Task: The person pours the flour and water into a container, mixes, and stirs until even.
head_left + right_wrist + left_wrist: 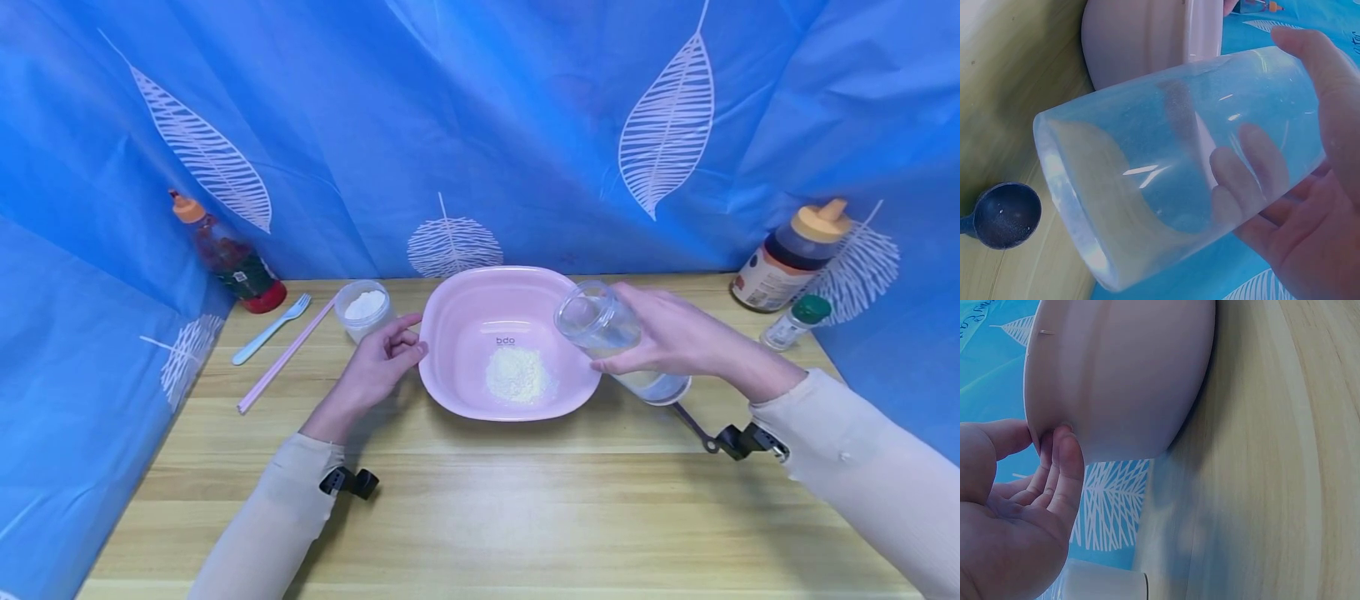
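Right grip (663,332) curled round tilted clear jar (611,329), mouth at right rim of pink basin (459,333); left grip (378,362) pinches left rim. Basin sits on table (480,508), pale powder (519,375) inside.

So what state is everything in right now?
Pink basin: upright, white powder inside
Clear jar: lidless, tilted toward the basin; fill unclear
Small tub: lidless, powder inside
Red-based bottle: upright, capped
Dark bottle: upright, capped
Green-topped shaker: upright, capped
Measuring spoon: white-specked
Fork: lying flat
Pink utensil: lying flat
Left hand: gripping the basin
Right hand: gripping the jar
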A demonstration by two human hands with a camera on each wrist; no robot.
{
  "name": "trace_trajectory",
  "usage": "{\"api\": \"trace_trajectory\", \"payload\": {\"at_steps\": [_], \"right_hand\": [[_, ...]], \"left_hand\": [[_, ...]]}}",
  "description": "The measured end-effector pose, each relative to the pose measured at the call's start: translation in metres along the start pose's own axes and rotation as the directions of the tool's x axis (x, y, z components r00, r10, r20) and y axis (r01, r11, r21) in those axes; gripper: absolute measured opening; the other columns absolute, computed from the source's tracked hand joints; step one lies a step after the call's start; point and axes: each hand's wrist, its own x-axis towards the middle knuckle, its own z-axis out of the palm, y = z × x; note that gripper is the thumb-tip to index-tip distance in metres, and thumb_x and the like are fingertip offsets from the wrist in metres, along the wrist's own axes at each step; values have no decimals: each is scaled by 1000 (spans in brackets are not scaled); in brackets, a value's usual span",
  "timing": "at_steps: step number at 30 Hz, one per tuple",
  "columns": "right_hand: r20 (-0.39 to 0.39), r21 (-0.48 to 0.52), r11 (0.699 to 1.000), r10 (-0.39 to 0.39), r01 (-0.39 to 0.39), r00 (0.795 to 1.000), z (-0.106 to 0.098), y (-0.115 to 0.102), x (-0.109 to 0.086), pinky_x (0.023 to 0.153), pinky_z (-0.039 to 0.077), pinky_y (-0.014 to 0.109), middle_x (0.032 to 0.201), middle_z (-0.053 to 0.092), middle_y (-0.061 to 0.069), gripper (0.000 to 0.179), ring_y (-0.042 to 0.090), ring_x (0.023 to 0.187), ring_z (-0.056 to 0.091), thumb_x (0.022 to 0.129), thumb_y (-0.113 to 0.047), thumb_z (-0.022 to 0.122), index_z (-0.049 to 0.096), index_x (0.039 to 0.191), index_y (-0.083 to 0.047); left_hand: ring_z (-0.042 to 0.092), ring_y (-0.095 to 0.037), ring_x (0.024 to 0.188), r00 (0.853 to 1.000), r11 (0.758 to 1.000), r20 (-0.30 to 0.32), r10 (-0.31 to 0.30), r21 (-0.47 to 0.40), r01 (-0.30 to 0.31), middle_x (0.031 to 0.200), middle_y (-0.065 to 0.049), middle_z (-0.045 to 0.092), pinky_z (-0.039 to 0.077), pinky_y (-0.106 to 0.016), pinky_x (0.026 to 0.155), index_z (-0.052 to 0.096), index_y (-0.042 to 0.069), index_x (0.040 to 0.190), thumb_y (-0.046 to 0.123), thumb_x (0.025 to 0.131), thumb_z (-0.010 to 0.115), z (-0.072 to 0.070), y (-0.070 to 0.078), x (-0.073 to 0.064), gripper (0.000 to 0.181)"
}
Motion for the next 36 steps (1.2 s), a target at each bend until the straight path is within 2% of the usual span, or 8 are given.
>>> {"api": "trace_trajectory", "payload": {"at_steps": [11, 22, 27, 36], "right_hand": [[48, -23, 1000, -7, 8, 999, -1, 1, 2, 96, 58, 52, 129, 72, 11, 94, 31, 114, 69, 82, -59, 90, 51, 151, -9], [60, -60, 998, -24, 27, 998, -1, 3, 3, 91, 57, 46, 125, 73, 10, 91, 26, 108, 69, 80, -58, 91, 52, 148, -10], [61, -71, 997, -34, 38, 998, -1, 4, 2, 86, 55, 42, 122, 73, 8, 89, 24, 103, 68, 80, -57, 92, 53, 145, -11], [82, -94, 995, -13, 21, 997, -2, 4, 2, 86, 56, 44, 124, 72, 11, 87, 25, 103, 67, 81, -57, 91, 54, 144, -11]], "left_hand": [[70, -5, 93, 1000, 1000, -1, -7, -10, 7, 115, -20, 69, 64, -25, 92, 41, -7, 160, 5, 106, 65, 0, -2, -1, 60], [70, -6, 93, 1000, 1000, -9, -5, -11, 5, 114, -18, 69, 62, -21, 89, 42, -7, 160, 5, 106, 65, 1, -2, 0, 60], [70, -6, 94, 1000, 1000, -7, -4, -13, 4, 116, -21, 69, 61, -18, 87, 43, -6, 160, 5, 106, 65, 1, -2, 1, 59], [69, -7, 92, 1000, 1000, -4, -7, 2, 7, 119, -24, 69, 63, -25, 88, 44, -4, 160, 8, 106, 65, -1, 1, 1, 59]]}}
